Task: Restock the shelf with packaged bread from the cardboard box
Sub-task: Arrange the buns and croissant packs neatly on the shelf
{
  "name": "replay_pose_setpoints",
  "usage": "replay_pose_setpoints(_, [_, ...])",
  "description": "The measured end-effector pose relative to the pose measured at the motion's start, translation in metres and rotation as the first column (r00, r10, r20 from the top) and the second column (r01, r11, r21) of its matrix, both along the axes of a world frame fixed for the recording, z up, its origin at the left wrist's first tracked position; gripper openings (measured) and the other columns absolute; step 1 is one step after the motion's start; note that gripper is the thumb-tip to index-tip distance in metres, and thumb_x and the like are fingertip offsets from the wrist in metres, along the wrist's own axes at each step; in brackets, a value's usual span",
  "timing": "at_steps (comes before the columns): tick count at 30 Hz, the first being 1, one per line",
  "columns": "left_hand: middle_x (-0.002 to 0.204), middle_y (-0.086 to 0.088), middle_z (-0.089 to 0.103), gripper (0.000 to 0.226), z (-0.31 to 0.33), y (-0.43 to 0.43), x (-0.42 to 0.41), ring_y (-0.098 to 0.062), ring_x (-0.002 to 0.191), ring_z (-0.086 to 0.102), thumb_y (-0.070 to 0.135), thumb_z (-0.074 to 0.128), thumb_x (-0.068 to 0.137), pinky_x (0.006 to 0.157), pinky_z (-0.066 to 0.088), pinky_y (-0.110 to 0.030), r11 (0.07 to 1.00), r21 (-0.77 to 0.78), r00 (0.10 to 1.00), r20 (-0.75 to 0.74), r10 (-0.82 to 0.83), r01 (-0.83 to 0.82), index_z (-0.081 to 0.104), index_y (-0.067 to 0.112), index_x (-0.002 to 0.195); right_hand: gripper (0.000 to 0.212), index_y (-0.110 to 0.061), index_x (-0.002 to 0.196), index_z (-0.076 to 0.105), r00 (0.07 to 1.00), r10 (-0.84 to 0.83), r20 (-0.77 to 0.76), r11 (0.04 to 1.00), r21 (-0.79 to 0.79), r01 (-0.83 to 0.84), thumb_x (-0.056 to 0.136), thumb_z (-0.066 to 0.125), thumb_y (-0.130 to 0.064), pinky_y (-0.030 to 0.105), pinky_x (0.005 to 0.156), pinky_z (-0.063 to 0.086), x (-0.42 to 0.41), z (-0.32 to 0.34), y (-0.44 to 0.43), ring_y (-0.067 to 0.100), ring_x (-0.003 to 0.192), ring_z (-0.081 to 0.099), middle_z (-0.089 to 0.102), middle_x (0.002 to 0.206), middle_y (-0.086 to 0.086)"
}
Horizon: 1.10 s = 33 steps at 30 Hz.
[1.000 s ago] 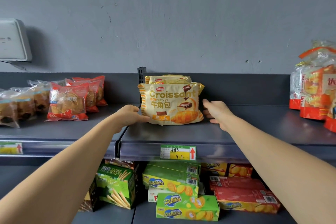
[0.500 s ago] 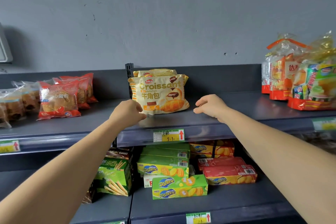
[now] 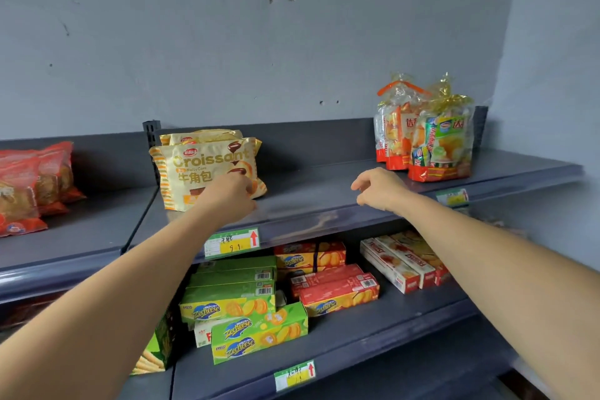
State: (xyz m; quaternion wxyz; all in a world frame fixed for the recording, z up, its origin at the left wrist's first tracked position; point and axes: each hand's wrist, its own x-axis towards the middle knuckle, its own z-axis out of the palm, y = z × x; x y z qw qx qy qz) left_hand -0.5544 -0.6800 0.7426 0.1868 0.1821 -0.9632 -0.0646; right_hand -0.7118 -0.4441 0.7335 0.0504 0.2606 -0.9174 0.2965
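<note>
Right, the placing step looks about done: one croissant pack (image 3: 201,166) stands upright at the left end of the top shelf (image 3: 308,191), with a second pack (image 3: 201,136) just behind it. My left hand (image 3: 227,196) sits in front of the front pack's lower right corner, its back to the camera and fingers curled under. Whether they touch or pinch the wrapper I cannot tell from this view. My right hand (image 3: 378,188) hangs over bare shelf well to the right of the pack, fingers loosely bent, holding nothing. The box isn't in view — so the next move, as I judge it, calls for bringing both hands off the shelf, finding the box, and fetching another pack for the free stretch beside these two.
</note>
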Motion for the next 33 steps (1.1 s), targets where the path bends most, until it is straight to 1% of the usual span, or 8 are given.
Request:
replay_pose_setpoints(3, [0.115, -0.005, 0.065, 0.035, 0.003, 0.027, -0.023, -0.022, 0.102, 0.06, 0.026, 0.063, 0.09, 0.078, 0.045, -0.026, 0.997, -0.051, 0.999, -0.013, -0.05, 0.05, 0.063, 0.015, 0.123, 0.034, -0.02, 0.113, 0.068, 0.999, -0.033, -0.01, 0.999, 0.018, 0.033, 0.081, 0.07, -0.009, 0.031, 0.09, 0.048, -0.013, 0.001, 0.03, 0.018, 0.108, 0.059, 0.065, 0.119, -0.002])
replay_pose_setpoints(5, [0.12, -0.004, 0.064, 0.036, 0.002, 0.047, -0.045, -0.02, 0.105, 0.06, 0.021, 0.063, 0.09, 0.079, 0.045, -0.024, 0.995, -0.032, 0.995, -0.025, -0.095, 0.094, 0.062, 0.015, 0.125, 0.035, -0.019, 0.113, 0.068, 0.999, -0.048, -0.013, 0.998, 0.028, 0.048, 0.08, 0.071, -0.009, 0.031, 0.091, 0.048, -0.025, 0.002, 0.051, 0.018, 0.109, 0.059, 0.065, 0.119, -0.001])
replay_pose_setpoints(10, [0.123, -0.002, 0.063, 0.039, 0.0, 0.103, -0.109, -0.021, 0.111, 0.059, 0.014, 0.061, 0.086, 0.091, 0.049, -0.031, 0.99, 0.038, 0.99, -0.037, -0.136, 0.138, 0.062, 0.016, 0.125, 0.036, -0.018, 0.113, 0.069, 0.998, -0.061, -0.021, 0.997, 0.04, 0.061, 0.079, 0.072, -0.008, 0.032, 0.093, 0.049, -0.065, 0.004, 0.11, 0.018, 0.111, 0.059, 0.064, 0.121, -0.002])
replay_pose_setpoints(15, [0.125, 0.002, 0.063, 0.043, -0.007, 0.157, -0.175, -0.021, 0.112, 0.059, 0.012, 0.058, 0.084, 0.093, 0.051, -0.035, 0.984, 0.091, 0.989, -0.026, -0.148, 0.15, 0.061, 0.022, 0.125, 0.035, -0.019, 0.112, 0.07, 0.995, -0.104, 0.001, 0.995, 0.008, 0.104, 0.079, 0.073, -0.007, 0.035, 0.098, 0.049, -0.115, 0.002, 0.169, 0.018, 0.112, 0.059, 0.064, 0.121, -0.001])
replay_pose_setpoints(22, [0.125, 0.002, 0.062, 0.043, -0.013, 0.203, -0.242, -0.02, 0.112, 0.059, 0.012, 0.056, 0.084, 0.091, 0.053, -0.037, 0.981, 0.118, 0.988, 0.021, -0.154, 0.151, 0.06, 0.023, 0.126, 0.035, -0.02, 0.11, 0.07, 0.986, -0.157, 0.058, 0.986, -0.047, 0.16, 0.078, 0.072, -0.007, 0.034, 0.096, 0.048, -0.181, -0.011, 0.223, 0.02, 0.111, 0.06, 0.065, 0.12, 0.001])
replay_pose_setpoints(29, [0.134, -0.004, 0.056, 0.05, -0.006, 0.212, -0.296, -0.025, 0.121, 0.054, 0.009, 0.048, 0.085, 0.097, 0.049, -0.04, 0.99, 0.082, 0.991, 0.062, -0.12, 0.115, 0.051, 0.017, 0.135, 0.047, -0.018, 0.126, 0.06, 0.975, -0.189, 0.119, 0.967, -0.151, 0.206, 0.081, 0.069, -0.006, 0.039, 0.098, 0.049, -0.238, -0.013, 0.227, 0.022, 0.113, 0.058, 0.061, 0.128, 0.005])
replay_pose_setpoints(31, [0.137, -0.008, 0.054, 0.049, -0.002, 0.213, -0.308, -0.027, 0.123, 0.052, 0.009, 0.048, 0.088, 0.099, 0.048, -0.038, 0.983, 0.144, 0.991, 0.061, -0.121, 0.111, 0.046, 0.011, 0.137, 0.058, -0.017, 0.135, 0.052, 0.972, -0.192, 0.132, 0.962, -0.172, 0.213, 0.081, 0.069, -0.006, 0.04, 0.099, 0.048, -0.252, -0.009, 0.223, 0.023, 0.12, 0.054, 0.054, 0.136, 0.007])
replay_pose_setpoints(33, [0.142, -0.011, 0.049, 0.053, 0.003, 0.213, -0.32, -0.028, 0.128, 0.048, 0.01, 0.049, 0.09, 0.1, 0.043, -0.035, 0.954, 0.274, 0.991, 0.016, -0.133, 0.123, 0.04, 0.007, 0.142, 0.07, -0.017, 0.144, 0.041, 0.97, -0.175, 0.168, 0.952, -0.22, 0.21, 0.081, 0.068, -0.002, 0.039, 0.1, 0.046, -0.265, -0.003, 0.218, 0.025, 0.128, 0.048, 0.046, 0.145, 0.008])
